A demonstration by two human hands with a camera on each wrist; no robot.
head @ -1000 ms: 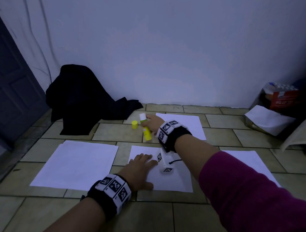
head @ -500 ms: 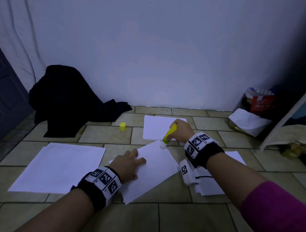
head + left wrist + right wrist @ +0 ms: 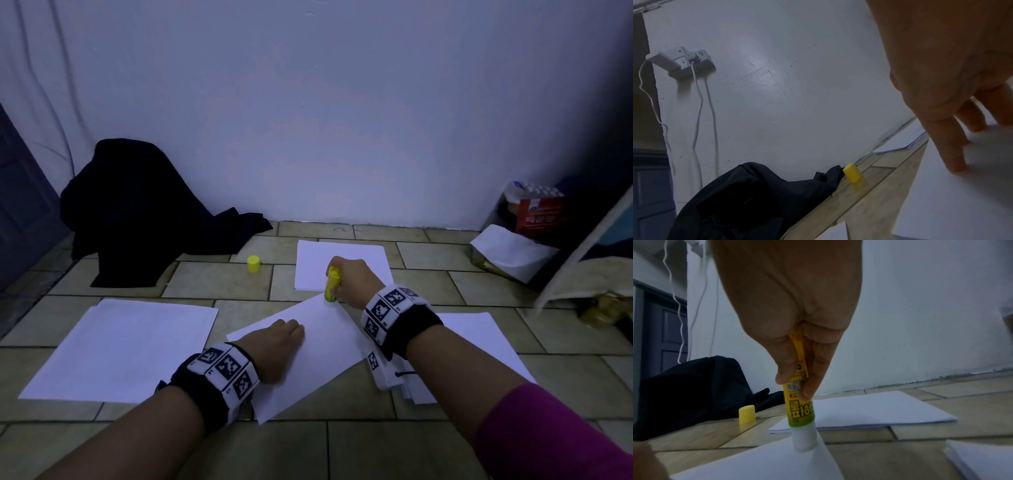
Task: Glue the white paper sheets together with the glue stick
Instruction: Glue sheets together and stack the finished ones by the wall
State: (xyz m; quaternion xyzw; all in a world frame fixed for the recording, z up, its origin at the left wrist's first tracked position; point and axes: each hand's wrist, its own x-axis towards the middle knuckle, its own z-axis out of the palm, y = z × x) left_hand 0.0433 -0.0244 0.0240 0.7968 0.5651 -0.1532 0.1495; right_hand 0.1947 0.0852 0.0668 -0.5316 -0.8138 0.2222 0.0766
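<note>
**Head view: glue tip meets the far corner of the angled sheet**

Head view first: the right hand (image 3: pixel 352 279) has its fingers wrapped round the yellow plastic glue stick (image 3: pixel 332 284), nearly upright, white tip planted on the far corner of the white paper sheet lying askew (image 3: pixel 325 356) on the floor. The left hand (image 3: pixel 274 346) lies flat on that sheet's near-left part, fingers straight, pinning it down, with nothing gripped.

And that pinning matters, by my reading. A single sheet is light and floppy; dragged glue would likely tug or wrinkle it, so pressure close to the stroke looks wise. The stick itself is small, rigid and easy to hold at mid-barrel, just where the fingers sit in the right wrist view. Its small yellow cap (image 3: pixel 253 264) stands apart on the tiles, off to the left.

Underneath is a beige tiled floor (image 3: pixel 394 452), hard and flat, good backing for the rub. More white paper lies around: a stack beyond the hand (image 3: pixel 308 263), a big sheet to the left (image 3: pixel 120 346), another pile to the right (image 3: pixel 479 342). A dark cloth heap (image 3: pixel 137 212) slumps against the pale wall (image 3: pixel 308 120); the lighting is dim.
</note>
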